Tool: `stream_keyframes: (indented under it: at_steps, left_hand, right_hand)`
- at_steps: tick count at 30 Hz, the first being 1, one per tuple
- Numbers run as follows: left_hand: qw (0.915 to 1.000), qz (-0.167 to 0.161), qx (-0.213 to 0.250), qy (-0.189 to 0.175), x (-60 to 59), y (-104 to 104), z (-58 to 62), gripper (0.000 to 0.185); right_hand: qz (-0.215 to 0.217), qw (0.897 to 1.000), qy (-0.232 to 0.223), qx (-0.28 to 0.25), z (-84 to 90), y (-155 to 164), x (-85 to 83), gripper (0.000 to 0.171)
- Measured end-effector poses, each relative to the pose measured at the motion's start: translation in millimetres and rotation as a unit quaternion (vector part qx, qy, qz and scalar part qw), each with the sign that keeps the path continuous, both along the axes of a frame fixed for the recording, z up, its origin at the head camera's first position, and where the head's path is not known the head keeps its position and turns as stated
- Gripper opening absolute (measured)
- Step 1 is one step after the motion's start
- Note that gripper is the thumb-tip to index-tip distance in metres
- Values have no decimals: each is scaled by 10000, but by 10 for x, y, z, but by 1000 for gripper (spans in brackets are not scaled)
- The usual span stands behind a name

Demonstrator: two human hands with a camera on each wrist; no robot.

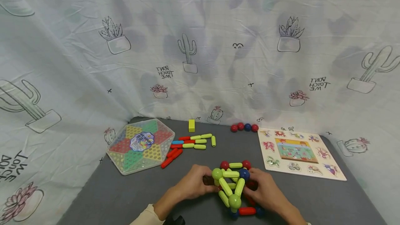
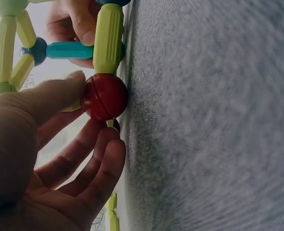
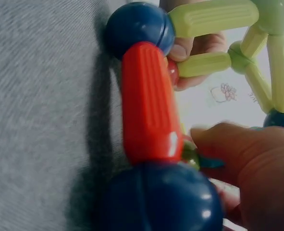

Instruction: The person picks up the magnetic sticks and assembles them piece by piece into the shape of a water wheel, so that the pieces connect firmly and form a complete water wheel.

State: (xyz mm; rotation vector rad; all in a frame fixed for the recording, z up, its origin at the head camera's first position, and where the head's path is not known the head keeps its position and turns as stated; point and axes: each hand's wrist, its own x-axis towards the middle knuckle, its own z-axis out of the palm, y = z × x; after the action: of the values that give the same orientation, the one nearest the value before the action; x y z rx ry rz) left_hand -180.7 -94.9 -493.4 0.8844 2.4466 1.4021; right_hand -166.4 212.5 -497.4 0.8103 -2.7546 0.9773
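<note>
- Steadying rod-and-ball frame (image 1: 225,186) on worktop (image 1: 200,160).
- Left hand (image 1: 197,182) pinching red ball (image 2: 108,97); right hand (image 1: 264,189) clamped on teal rod (image 2: 67,50).
- Best pressed evenly, untwisted; joints may part.

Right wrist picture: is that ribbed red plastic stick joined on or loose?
Joined on: the ribbed red plastic stick meets a round dark-blue plastic ball at each end.

Grey tabletop (image 1: 231,149) gives passage between loose multicoloured plastic rods (image 1: 189,141) and the flat cream puzzle board (image 1: 275,153); glossy red and blue balls (image 1: 248,127) partly bar the far end, a multicoloured ball-and-rod frame (image 1: 239,186) the near.
</note>
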Motion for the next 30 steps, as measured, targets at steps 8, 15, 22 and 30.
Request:
stream_keyframes:
  at_steps: [8,15,22,30]
  left_hand:
    - [9995,134,-88,290,30,31,5,13]
    - [9977,192,-278,589,50,55,15,13]
    - [9991,-138,-307,248,-21,-44,7,19]
    - [9943,-76,566,-895,-203,-736,51,43]
  right_hand:
    - [-86,9999,-4,-53,-45,1,0,21]
    - [-113,9998,56,-149,-54,-18,5,21]
    - [-29,9999,96,-73,-42,6,-29,20]
    - [-273,9947,701,-705,-90,229,9,38]
